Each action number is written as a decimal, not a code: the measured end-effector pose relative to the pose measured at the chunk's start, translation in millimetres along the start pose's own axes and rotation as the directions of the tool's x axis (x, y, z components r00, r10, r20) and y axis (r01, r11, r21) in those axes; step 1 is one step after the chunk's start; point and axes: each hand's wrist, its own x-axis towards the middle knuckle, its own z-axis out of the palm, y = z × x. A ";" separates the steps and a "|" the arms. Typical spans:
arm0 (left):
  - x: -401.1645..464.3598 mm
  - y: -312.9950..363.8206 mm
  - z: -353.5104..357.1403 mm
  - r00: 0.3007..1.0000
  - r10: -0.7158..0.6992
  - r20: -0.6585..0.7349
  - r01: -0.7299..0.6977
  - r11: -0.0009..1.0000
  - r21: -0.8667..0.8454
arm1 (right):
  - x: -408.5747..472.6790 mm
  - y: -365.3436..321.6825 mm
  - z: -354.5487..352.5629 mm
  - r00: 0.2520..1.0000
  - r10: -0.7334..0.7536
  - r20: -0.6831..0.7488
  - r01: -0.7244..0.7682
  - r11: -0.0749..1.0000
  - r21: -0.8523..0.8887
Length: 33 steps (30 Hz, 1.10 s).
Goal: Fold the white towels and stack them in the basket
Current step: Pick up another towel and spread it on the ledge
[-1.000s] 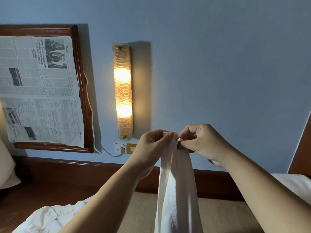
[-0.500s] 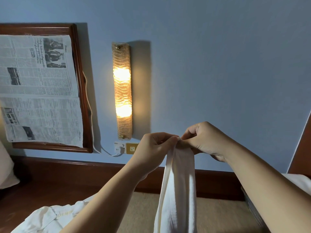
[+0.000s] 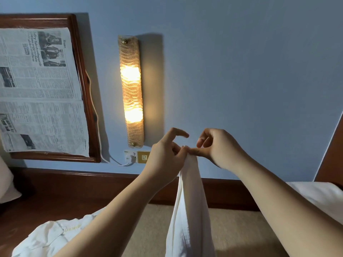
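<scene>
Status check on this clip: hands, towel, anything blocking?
Left hand and right hand both pinching the top of the towel. Towel hangs long, held up in the air. Basket out of view. Nothing blocking.

A white towel (image 3: 189, 210) hangs doubled lengthwise, top corners pinched together.

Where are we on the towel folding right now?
Done: nothing I can confirm; the basket is out of view. In hand: a white towel hangs lengthwise, its top pinched by the left hand and right hand. Left: more white cloth lies crumpled at lower left.
</scene>
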 end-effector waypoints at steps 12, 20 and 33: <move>38.5 29.2 11.1 0.983 -0.083 0.162 0.040 0.967 0.253 | -70.4 17.1 114.1 0.899 -0.142 -0.415 0.142 0.989 -0.032; 48.8 28.1 20.5 0.974 -0.111 0.199 0.032 0.931 0.364 | -58.1 33.8 120.1 0.858 -0.054 -0.511 0.109 0.991 0.077; 75.5 10.5 -21.6 0.790 0.180 0.586 -0.502 0.739 0.450 | -23.7 50.1 33.7 0.980 0.146 0.137 -0.200 0.756 0.623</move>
